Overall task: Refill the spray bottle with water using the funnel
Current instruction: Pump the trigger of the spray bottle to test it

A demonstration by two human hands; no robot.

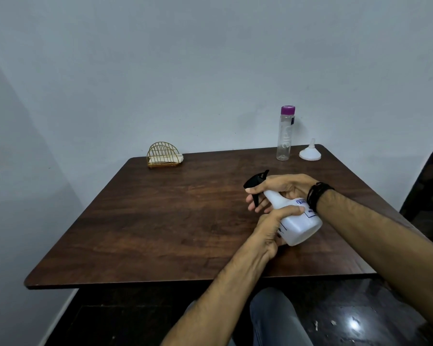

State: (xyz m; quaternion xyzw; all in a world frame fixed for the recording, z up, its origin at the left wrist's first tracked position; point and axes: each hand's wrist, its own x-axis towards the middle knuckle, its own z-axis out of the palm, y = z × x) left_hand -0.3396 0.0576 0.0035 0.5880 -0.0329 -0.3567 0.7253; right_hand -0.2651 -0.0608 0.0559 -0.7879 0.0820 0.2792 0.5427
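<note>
Over the counter (160, 221), well in front of the clear water bottle (285, 136), the spray bottle (298, 223) is tilted, black trigger head (256, 182) pointing left. Left hand (273, 231) grip wraps the white body; right hand (283, 189) grip curls round the neck collar. Looks empty: light, thin squeezable plastic, smooth. Hold the body firm, twist at the collar. Funnel (310, 154), just right of the water bottle, looks light and tippy.
</note>
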